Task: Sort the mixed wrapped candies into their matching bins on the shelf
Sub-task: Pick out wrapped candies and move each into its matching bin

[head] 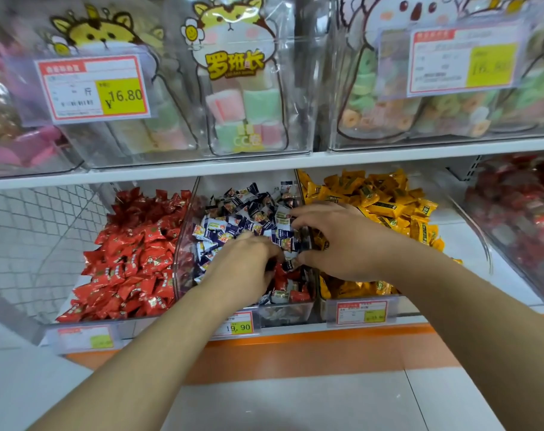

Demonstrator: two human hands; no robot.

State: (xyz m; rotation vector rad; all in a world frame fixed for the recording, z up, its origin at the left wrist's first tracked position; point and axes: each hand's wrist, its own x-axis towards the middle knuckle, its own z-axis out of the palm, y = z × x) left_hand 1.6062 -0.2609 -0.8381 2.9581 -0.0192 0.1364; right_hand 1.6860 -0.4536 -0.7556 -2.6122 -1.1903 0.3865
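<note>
Left hand (244,262) fingers curled down into candy pile, grip unclear. Right hand (329,234) fingers bent, tips pinched dark wrapper. Both dug in middle bin (183,244) among blue-white candies (233,225) mixed with red strays (295,290). Red bin (130,253) left, yellow bin (385,206) right.

left fingertips (272,262): hidden in candies | right bin (519,219): cropped, perhaps blurred

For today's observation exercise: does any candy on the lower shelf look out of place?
Yes. Red candies lie at the front of the middle bin, among blue-and-white ones, though the red bin is to its left. Both hands, left and right, are in that bin.
</note>
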